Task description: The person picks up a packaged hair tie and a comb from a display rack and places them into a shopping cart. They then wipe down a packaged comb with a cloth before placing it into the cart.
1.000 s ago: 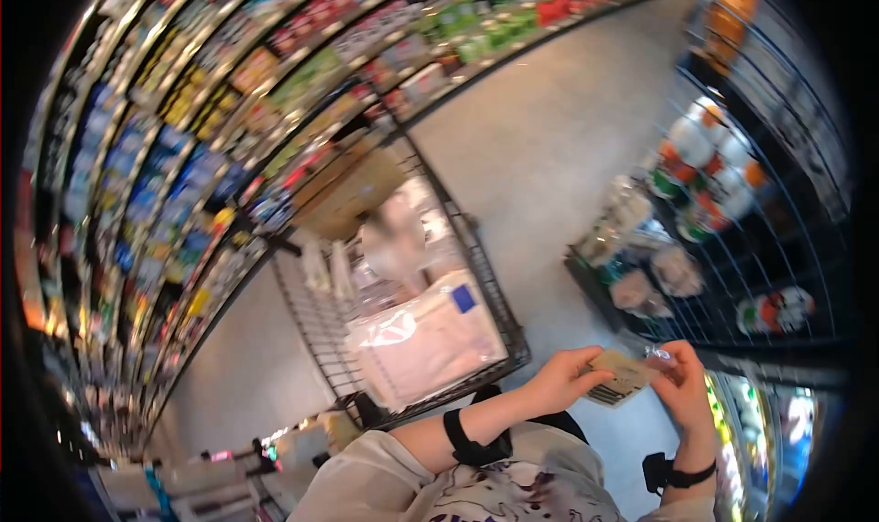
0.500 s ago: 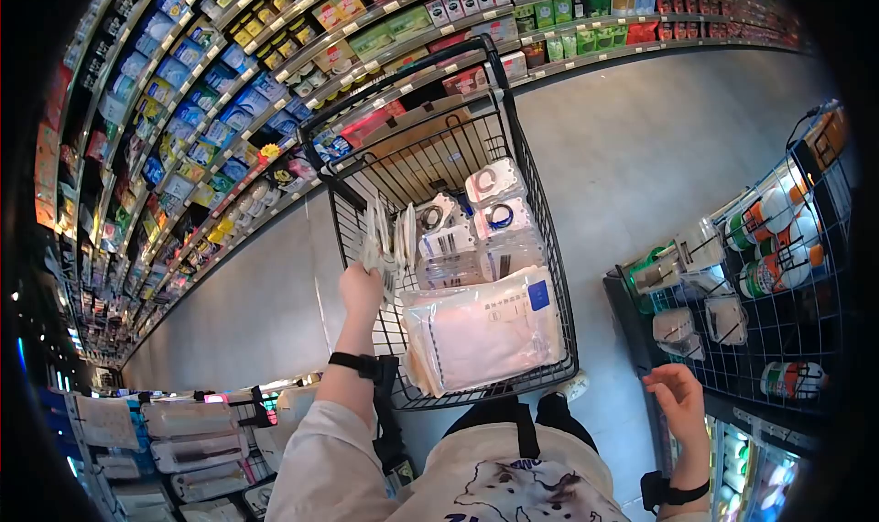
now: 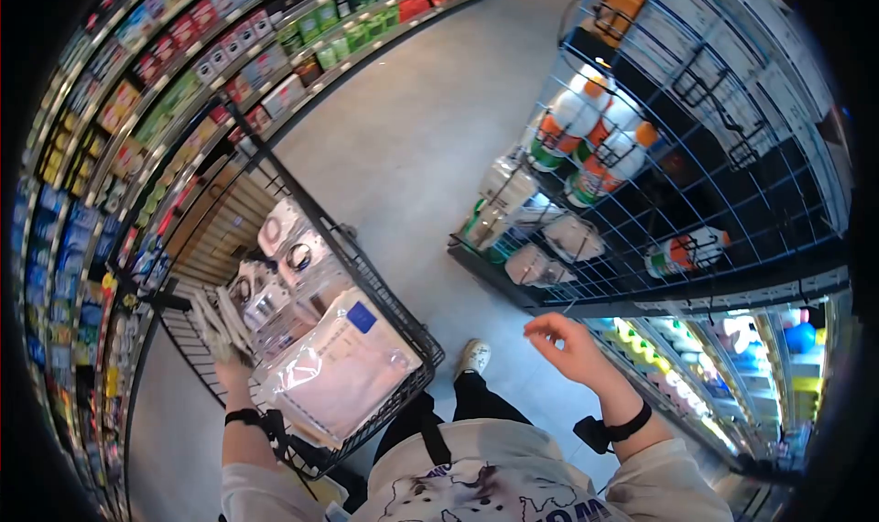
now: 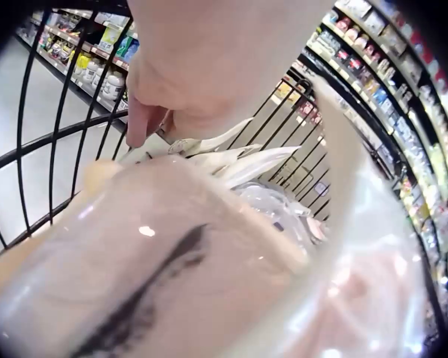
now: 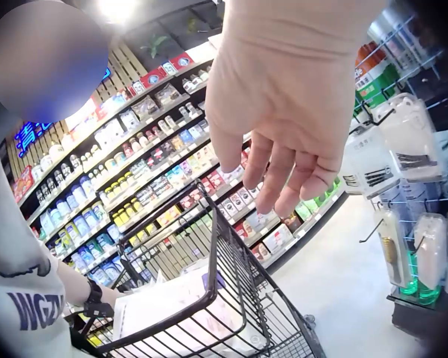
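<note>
My left hand [image 3: 234, 374] is down at the left side of the shopping cart [image 3: 380, 264], beside several thin white packets [image 3: 216, 320] standing on edge. In the left wrist view its curled fingers [image 4: 138, 127] grip the edge of a flat packet [image 4: 158, 146], partly hidden by the hand. A large clear bag of pale pink folded cloth [image 3: 334, 366] fills the near end of the cart and covers much of that view. My right hand [image 3: 577, 353] hangs in the air right of the cart, fingers loosely bent, holding nothing.
Blister packs with coiled cables [image 3: 298, 252] lie behind the pink bag. To the right, a wire rack [image 3: 732, 201] carries white bottles with orange caps [image 3: 586, 110] and hanging packs [image 3: 540, 264]. Stocked shelves [image 3: 183, 64] run along the left and back. Grey floor [image 3: 412, 156] separates cart and rack.
Both hands held a small yellowish packet; then the left hand went to the white packets in the cart, where it stays. The right hand let go. The head view has swung right.
</note>
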The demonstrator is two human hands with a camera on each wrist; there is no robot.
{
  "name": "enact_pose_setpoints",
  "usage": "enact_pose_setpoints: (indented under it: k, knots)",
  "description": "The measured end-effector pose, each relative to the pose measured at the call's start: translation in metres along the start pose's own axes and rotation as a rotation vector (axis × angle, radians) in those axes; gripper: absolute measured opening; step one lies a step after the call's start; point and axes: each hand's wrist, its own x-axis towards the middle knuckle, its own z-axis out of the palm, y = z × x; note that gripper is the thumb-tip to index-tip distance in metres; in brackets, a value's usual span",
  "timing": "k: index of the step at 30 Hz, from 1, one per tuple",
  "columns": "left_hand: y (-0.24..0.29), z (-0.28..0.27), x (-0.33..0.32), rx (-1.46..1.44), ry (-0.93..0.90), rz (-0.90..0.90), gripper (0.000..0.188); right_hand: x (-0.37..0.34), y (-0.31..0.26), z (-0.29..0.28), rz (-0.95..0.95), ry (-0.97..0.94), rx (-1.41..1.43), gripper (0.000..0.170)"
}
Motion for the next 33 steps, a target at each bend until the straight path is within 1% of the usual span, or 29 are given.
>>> enact_pose_setpoints:
  k: [1,2,3,4,6,7,8,9,10,11,12,13,14,15,16,17,19,20,22,23,25,26,27,28,29,32,33]
  knots:
    - [0.002,0.0,0.003,-0.002,-0.013,0.014,0.054,0.002,0.013,-0.001,-0.016,0.147,-0.018,0.019]
    - [0.004,-0.001,0.005,0.013,-0.031,-0.039,0.054,0.007,0.025,-0.003,-0.051,0.354,-0.038,0.015]
    - [0.005,-0.003,0.006,0.029,-0.046,-0.093,0.053,0.011,0.034,-0.01,-0.015,0.467,-0.073,0.02]
    - [0.007,-0.005,0.007,0.029,-0.051,-0.085,0.053,0.015,0.043,-0.019,0.019,0.578,-0.108,0.024]
    - [0.006,-0.011,0.01,0.118,-0.016,-0.042,0.049,0.028,0.056,-0.031,0.031,0.714,-0.141,0.038]
    - [0.004,-0.014,0.013,0.081,-0.026,-0.042,0.051,0.034,0.062,-0.037,-0.081,0.711,-0.317,0.05]
    - [0.001,-0.016,0.014,0.085,-0.024,-0.042,0.051,0.039,0.064,-0.041,-0.079,0.709,-0.314,0.05]
    - [0.041,-0.04,-0.009,0.028,-0.13,-0.15,0.051,0.044,0.053,-0.045,-0.069,0.713,-0.368,0.053]
    - [0.067,-0.057,-0.025,-0.03,-0.235,-0.26,0.05,0.05,0.047,-0.048,-0.059,0.716,-0.422,0.056]
    - [0.064,-0.057,-0.024,-0.027,-0.231,-0.263,0.05,0.055,0.047,-0.055,0.124,0.673,-0.331,0.061]
    - [0.059,-0.054,-0.02,-0.069,-0.246,-0.304,0.049,0.06,0.041,-0.062,0.192,0.661,-0.294,0.061]
    - [0.052,-0.05,-0.014,-0.111,-0.261,-0.344,0.047,0.064,0.054,-0.068,0.125,0.658,-0.408,0.06]
    - [0.044,-0.044,-0.008,-0.111,-0.259,-0.347,0.047,0.068,0.068,-0.073,0.058,0.654,-0.522,0.059]
    - [0.028,-0.036,0.002,-0.237,-0.276,-0.347,0.049,0.07,0.072,-0.074,0.057,0.651,-0.522,0.059]
    - [0.026,-0.035,0.001,-0.363,-0.294,-0.346,0.051,0.072,0.075,-0.076,0.096,0.611,-0.569,0.058]
    - [0.024,-0.033,0.001,-0.364,-0.295,-0.349,0.051,0.075,0.077,-0.077,0.134,0.572,-0.617,0.056]
    - [0.037,-0.037,-0.012,-0.466,-0.339,-0.347,0.058,0.08,0.079,-0.078,0.151,0.568,-0.613,0.055]
    - [0.039,-0.039,-0.016,-0.465,-0.341,-0.351,0.058,0.083,0.082,-0.078,0.17,0.567,-0.606,0.054]
    - [0.04,-0.039,-0.02,-0.407,-0.302,-0.337,0.069,0.088,0.088,-0.08,0.194,0.557,-0.585,0.055]
    - [0.037,-0.039,-0.02,-0.406,-0.305,-0.338,0.069,0.09,0.092,-0.081,0.217,0.549,-0.561,0.056]
    - [0.041,-0.044,-0.027,-0.254,-0.167,-0.308,0.075,0.092,0.106,-0.084,0.22,0.52,-0.565,0.057]
    - [0.043,-0.049,-0.03,-0.254,-0.169,-0.308,0.075,0.092,0.111,-0.087,0.222,0.492,-0.567,0.059]
    - [0.071,-0.07,-0.048,-0.175,-0.221,-0.309,0.076,0.093,0.106,-0.089,0.223,0.493,-0.568,0.059]
    - [0.086,-0.081,-0.057,-0.096,-0.273,-0.308,0.076,0.093,0.097,-0.092,0.285,0.445,-0.476,0.059]
    - [0.082,-0.08,-0.055,-0.096,-0.274,-0.307,0.076,0.094,0.092,-0.094,0.345,0.396,-0.382,0.06]
    - [0.067,-0.083,-0.054,-0.149,-0.307,-0.263,0.075,0.096,0.108,-0.095,0.303,0.409,-0.349,0.057]
    - [0.069,-0.084,-0.058,-0.184,-0.276,-0.235,0.074,0.096,0.107,-0.096,0.302,0.41,-0.348,0.057]
